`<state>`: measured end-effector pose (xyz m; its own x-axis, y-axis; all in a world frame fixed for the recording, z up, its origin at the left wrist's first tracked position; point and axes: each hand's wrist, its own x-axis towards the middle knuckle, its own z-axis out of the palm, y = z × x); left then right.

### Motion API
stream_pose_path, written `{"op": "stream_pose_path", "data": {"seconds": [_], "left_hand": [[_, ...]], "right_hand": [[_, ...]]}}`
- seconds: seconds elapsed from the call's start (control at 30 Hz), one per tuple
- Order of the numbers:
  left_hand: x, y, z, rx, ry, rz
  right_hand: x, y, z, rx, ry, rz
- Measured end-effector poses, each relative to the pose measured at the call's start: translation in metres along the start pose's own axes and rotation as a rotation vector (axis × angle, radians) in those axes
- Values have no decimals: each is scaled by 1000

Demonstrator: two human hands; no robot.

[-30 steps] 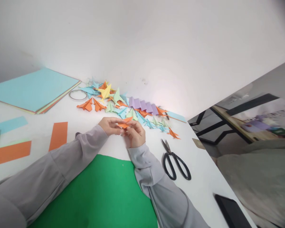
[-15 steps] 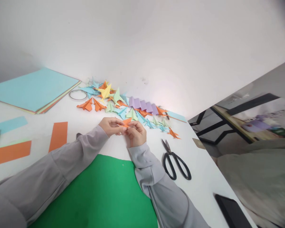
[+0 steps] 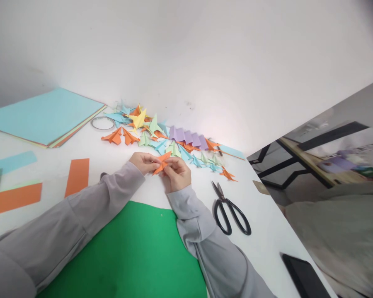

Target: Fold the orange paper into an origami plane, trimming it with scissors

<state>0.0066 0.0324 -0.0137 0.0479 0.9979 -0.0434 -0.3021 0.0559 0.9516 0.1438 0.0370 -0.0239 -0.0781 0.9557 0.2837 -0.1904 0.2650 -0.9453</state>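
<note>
Both hands pinch one small folded orange paper piece (image 3: 162, 162) just above the white table. My left hand (image 3: 145, 162) grips its left side between thumb and fingers. On the other side my right hand (image 3: 178, 172) holds it with fingertips closed; parts of the paper are hidden by the fingers. Right behind the hands lie folded paper shapes in several colours, among them a yellow one (image 3: 138, 119), a pair of orange ones (image 3: 113, 136) and a purple pleated strip (image 3: 188, 137).
Black-handled scissors (image 3: 227, 207) lie right of my right arm, a dark phone (image 3: 305, 275) near the right edge. Orange strips (image 3: 77, 177) and blue paper (image 3: 17, 161) are at left, large blue sheets (image 3: 46, 116) behind. A wire ring (image 3: 102, 123) lies beside them. Green fabric (image 3: 136, 252) is in front.
The orange paper has been turned between my fingers and more of it shows, its points now reaching up right and down left. My left fingers have drawn slightly left.
</note>
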Motion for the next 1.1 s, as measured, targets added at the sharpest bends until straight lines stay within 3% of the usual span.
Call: {"op": "stream_pose_path", "data": {"seconds": [0.17, 0.4, 0.53, 0.7, 0.83, 1.1], "left_hand": [[2, 0, -3, -21, -2, -44], [0, 8, -1, -182, -68, -98], [-3, 12, 1, -211, -46, -108], [-3, 12, 0, -254, -33, -110], [-2, 10, -1, -237, -37, -101], [-4, 13, 1, -238, -22, -90]], "right_hand": [[-2, 0, 0, -113, -32, -31], [-3, -2, -1, -98, -43, -23], [-4, -3, 0, -114, -36, -42], [-8, -5, 2, -253, 22, -143], [-10, -7, 2, -354, -10, -256], [-11, -11, 5, -435, 12, -299]]}}
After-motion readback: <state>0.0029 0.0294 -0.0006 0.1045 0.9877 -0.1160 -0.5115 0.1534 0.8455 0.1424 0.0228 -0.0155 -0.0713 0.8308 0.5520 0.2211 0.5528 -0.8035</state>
